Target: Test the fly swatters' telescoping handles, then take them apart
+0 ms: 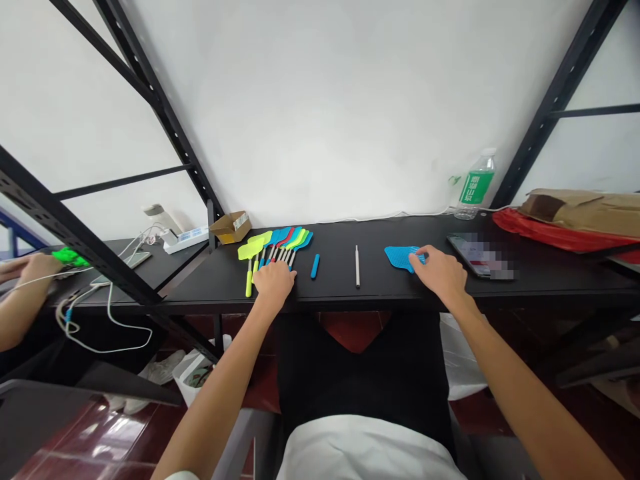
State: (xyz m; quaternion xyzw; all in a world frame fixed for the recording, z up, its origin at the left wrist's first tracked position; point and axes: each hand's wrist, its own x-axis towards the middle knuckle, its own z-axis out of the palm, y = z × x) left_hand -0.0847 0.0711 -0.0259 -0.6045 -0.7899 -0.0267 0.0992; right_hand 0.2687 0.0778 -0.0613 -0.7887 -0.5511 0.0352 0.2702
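Fly swatters (263, 247) with yellow-green, blue and red heads lie fanned in a row at the left of the black table. My left hand (275, 283) is over their handles, its fingers curled down and the fingertips hidden. Farther right, my right hand (443, 270) pinches the edge of a loose blue fly swatter head (397, 256) between thumb and fingers; it lies on or just above the table. Between my hands are a short blue handle piece (315, 266) and a thin pale rod (357, 267), both lying apart from everything else.
On the right are a phone (480, 256), a clear bottle (476, 187) and a brown package (585, 210) on red material. A small cardboard box (231, 227) stands behind the swatters. Black metal uprights flank the table (335, 293). Another person's hands (27, 270) show at far left.
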